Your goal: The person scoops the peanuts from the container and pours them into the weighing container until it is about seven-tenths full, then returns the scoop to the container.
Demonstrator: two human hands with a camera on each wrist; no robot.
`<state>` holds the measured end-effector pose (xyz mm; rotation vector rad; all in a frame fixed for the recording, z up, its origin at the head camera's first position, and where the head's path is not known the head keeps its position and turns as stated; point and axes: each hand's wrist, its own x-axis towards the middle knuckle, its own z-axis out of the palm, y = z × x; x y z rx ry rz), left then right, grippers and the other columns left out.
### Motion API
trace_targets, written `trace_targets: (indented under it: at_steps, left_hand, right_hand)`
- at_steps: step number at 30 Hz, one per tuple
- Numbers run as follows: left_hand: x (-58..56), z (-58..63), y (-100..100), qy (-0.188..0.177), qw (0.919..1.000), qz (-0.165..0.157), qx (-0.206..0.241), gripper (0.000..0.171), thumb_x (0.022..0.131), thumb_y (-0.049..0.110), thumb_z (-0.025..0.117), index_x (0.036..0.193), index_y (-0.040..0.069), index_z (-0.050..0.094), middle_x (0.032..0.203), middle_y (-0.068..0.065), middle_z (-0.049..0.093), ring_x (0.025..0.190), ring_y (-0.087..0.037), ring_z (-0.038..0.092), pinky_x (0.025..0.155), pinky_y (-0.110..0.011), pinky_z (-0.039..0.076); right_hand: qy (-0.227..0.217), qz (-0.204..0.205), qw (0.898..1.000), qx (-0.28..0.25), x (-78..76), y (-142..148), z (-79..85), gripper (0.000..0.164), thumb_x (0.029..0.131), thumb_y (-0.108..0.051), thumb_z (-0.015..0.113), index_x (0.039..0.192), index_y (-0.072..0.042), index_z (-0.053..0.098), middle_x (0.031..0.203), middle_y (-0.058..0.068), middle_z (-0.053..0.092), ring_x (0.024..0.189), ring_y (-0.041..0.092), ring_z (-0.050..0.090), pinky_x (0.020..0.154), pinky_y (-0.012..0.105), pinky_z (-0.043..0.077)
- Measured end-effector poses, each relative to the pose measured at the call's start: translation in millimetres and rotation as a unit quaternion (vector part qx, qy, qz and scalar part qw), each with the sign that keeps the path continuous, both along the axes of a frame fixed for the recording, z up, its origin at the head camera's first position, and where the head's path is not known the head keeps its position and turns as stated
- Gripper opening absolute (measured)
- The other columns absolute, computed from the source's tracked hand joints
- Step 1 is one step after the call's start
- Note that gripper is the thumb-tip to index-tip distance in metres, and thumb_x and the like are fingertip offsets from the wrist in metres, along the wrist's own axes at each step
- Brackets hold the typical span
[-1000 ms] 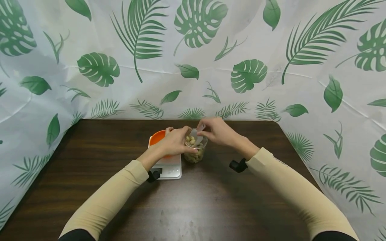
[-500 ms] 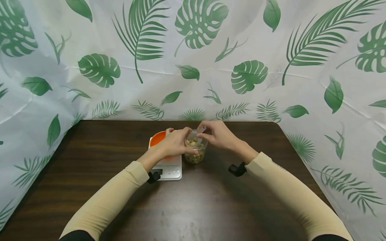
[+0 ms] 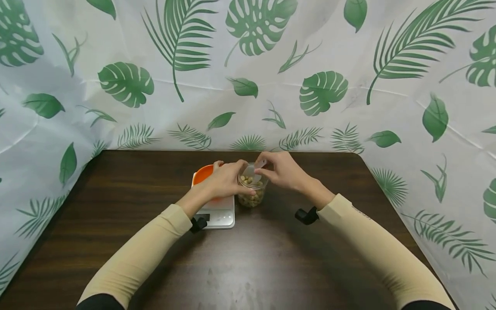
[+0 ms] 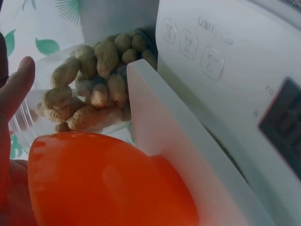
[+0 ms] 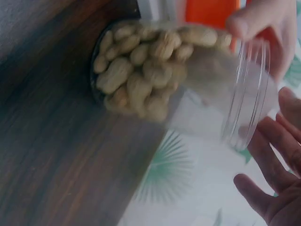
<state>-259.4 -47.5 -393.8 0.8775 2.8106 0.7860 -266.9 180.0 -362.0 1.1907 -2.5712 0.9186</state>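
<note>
A clear plastic jar [image 3: 252,200] of unshelled peanuts [image 5: 146,77] stands upright on the table, right beside a white kitchen scale [image 3: 222,220]. My left hand [image 3: 222,181] grips the jar near its rim, thumb at the front. An orange bowl [image 4: 103,183] sits on the scale's platform, partly hidden behind that hand and forearm. Over the jar's mouth, my right hand [image 3: 284,171] pinches the handle of a whitish plastic spoon [image 3: 256,175], whose blade reaches down inside the jar. How many peanuts it bears cannot be made out.
The dark wooden table [image 3: 294,267] extends to both sides and in front. A white leaf-print sheet [image 3: 271,103] hangs behind its back edge. Black wrist cameras [image 3: 307,216] sit below each wrist.
The spoon has shifted slightly within the jar, its blade showing more than half a second ago. Both hands keep nearly the same places; the head view has moved a little.
</note>
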Motion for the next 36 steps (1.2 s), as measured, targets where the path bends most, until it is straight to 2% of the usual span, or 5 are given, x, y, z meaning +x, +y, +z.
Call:
trace_targets:
  at_steps: [4,8,19,28,36]
  left_hand:
    - [-0.3,-0.1,-1.1,-0.002,1.0,-0.003,0.001,0.082,0.083,0.055,0.082,0.144,0.01,0.049,0.099,0.006,0.069,0.106,-0.018,0.064,0.108,-0.064,0.019]
    - [0.2,-0.5,-1.9,-0.007,0.9999,-0.008,0.002,0.085,0.083,0.055,0.082,0.145,0.008,0.048,0.109,0.002,0.07,0.109,-0.019,0.064,0.109,-0.065,0.019]
    - [0.2,0.5,-4.0,-0.004,0.9999,-0.009,0.005,0.083,0.083,0.054,0.083,0.143,0.009,0.05,0.124,-0.001,0.068,0.114,-0.02,0.062,0.108,-0.064,0.02]
    - [1.3,-0.4,-3.7,-0.009,0.9999,-0.01,0.007,0.083,0.082,0.056,0.082,0.144,0.009,0.05,0.107,0.004,0.071,0.112,-0.019,0.063,0.108,-0.063,0.02]
    - [-0.1,1.0,-3.5,-0.002,0.9999,-0.008,-0.01,0.084,0.084,0.057,0.081,0.144,0.008,0.049,0.123,-0.002,0.068,0.115,-0.02,0.063,0.108,-0.064,0.019]
  right_hand:
    - [0.003,0.007,1.0,0.005,-0.3,-4.4,-0.3,0.009,0.093,-0.015,0.078,0.098,-0.011,0.071,0.09,-0.003,0.071,0.078,0.009,0.066,0.068,0.034,0.056]
    - [-0.024,-0.022,0.999,-0.02,-0.4,1.2,-3.6,0.008,0.095,-0.019,0.077,0.1,-0.013,0.073,0.092,-0.004,0.072,0.077,0.009,0.066,0.064,0.033,0.054]
    - [-0.099,-0.089,0.986,-0.098,0.9,19.4,-10.8,0.012,0.097,-0.023,0.074,0.106,-0.014,0.073,0.096,0.001,0.072,0.075,0.029,0.068,0.061,0.035,0.049]
    - [-0.122,-0.092,0.976,-0.155,4.5,26.0,-16.6,0.013,0.098,-0.015,0.073,0.109,-0.009,0.073,0.099,0.005,0.069,0.079,0.034,0.066,0.065,0.029,0.05]
    - [-0.075,-0.048,0.99,-0.106,8.6,16.3,-20.7,0.011,0.096,-0.016,0.074,0.107,-0.012,0.073,0.099,-0.001,0.071,0.075,0.017,0.063,0.062,0.032,0.052]
